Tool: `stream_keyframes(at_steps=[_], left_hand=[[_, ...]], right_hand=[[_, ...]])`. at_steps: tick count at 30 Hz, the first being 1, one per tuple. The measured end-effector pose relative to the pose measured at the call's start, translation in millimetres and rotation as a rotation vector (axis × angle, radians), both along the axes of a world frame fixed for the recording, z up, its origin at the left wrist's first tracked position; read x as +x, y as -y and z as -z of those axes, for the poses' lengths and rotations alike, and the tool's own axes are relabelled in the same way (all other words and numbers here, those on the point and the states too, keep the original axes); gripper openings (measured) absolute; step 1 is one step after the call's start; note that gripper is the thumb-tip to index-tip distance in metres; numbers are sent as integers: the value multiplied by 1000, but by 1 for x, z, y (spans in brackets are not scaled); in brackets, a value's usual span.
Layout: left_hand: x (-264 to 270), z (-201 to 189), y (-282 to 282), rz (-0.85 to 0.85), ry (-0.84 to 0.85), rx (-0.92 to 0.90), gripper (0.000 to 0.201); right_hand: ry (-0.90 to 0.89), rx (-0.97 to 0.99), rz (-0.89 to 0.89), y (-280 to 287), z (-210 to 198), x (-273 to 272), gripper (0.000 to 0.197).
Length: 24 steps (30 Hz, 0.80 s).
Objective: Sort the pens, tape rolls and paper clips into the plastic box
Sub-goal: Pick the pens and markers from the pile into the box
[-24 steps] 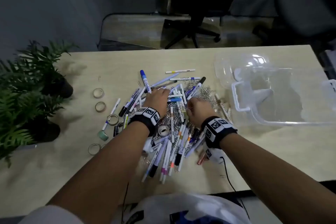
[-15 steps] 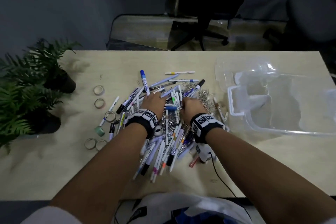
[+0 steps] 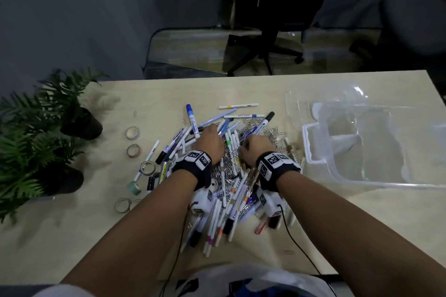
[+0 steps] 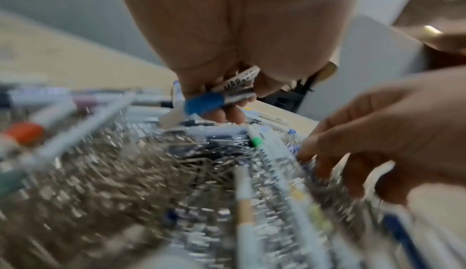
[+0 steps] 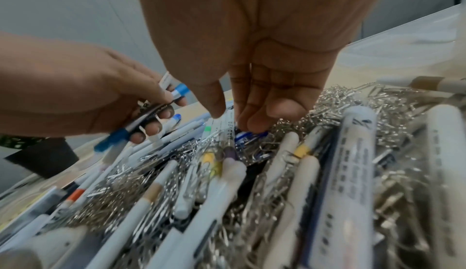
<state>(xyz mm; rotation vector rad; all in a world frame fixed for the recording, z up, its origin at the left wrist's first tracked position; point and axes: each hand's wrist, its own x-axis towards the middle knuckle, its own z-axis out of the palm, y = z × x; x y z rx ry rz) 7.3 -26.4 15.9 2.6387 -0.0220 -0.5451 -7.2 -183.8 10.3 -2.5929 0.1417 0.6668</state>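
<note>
- Pens (image 3: 231,190) lie heaped on paper clips (image 3: 272,132) at table centre; I'd lift only pens and shake clips loose.
- My left hand (image 3: 208,143) is curled round a blue-capped marker (image 4: 205,101) and more.
- My right hand (image 3: 255,149), fingers (image 5: 252,121) bent down, reaches a blue pen (image 5: 251,135); grip unclear.
- The plastic box (image 3: 376,149) sits at three o'clock and tape rolls (image 3: 132,132) at nine.

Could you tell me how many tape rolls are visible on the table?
6 tape rolls, left of the pile: two far, one middle, one teal, two near. More may be buried.
</note>
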Motion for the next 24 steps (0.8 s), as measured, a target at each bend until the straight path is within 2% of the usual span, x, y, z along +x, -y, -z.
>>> stream_keyframes(at_steps=[3,6,12,15,20,24], left_hand=[[0,-1,9,-113,-131,-50,33],[0,7,14,-148,-212,-86,41],[0,18,15,-174,-165,-81,20],[3,21,17,-235,-170,-65,21],[4,22,17,-243,-188,-108,28],[-1,21,12,-315,-115,-180,19]], right_hand=[[5,25,55,-3,3,7,22],[-44,-7,24,-6,4,9,20],[-100,-58,14,-9,3,8,14],[-122,-68,10,-9,6,7,18],[-140,-32,12,-10,6,8,24],[-122,67,109,-11,4,10,19]])
